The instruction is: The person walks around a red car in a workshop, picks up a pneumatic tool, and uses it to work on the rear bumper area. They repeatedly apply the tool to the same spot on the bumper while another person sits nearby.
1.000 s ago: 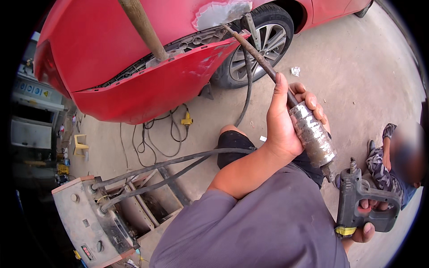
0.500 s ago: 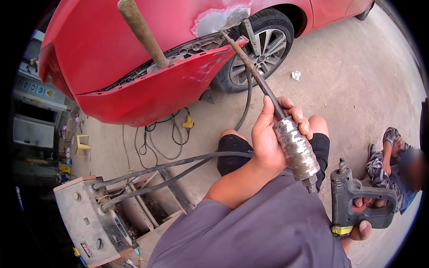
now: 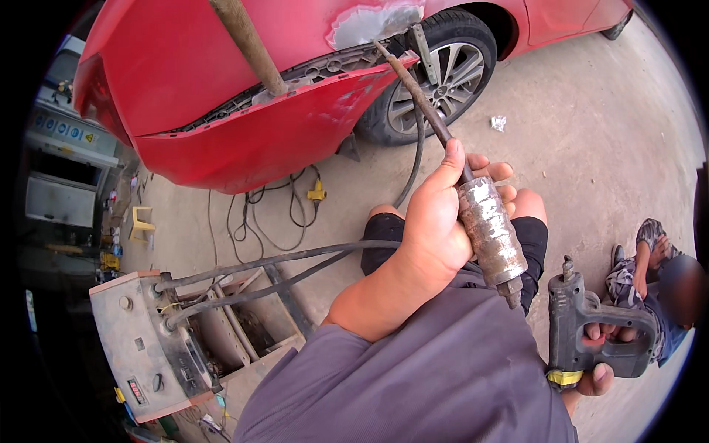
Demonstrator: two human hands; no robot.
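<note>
Metal rod (image 3: 417, 87): slants from twelve o'clock, counted from the view's middle, down to its heavy weight (image 3: 491, 229) at three o'clock; its tip sits at the lower edge of the bare patch (image 3: 369, 28), joined or merely touching, cannot tell.
Left hand (image 3: 437, 221): wrapped around rod and weight, thumb along the rod, fingers loosely curled.
Right hand (image 3: 595, 381): gripping a gun-shaped tool (image 3: 569, 332) at four o'clock, apart from the rod.
Red car (image 3: 185, 66): paint is off the patch at twelve o'clock, near the wheel (image 3: 461, 81).
Bumper (image 3: 236, 151): ten o'clock, upper edge apart from the body, a wooden handle (image 3: 247, 44) standing in the gap.
Progress: paint removal there looks done; patch uncoated, bumper edge unfastened, so probably part-way.
</note>
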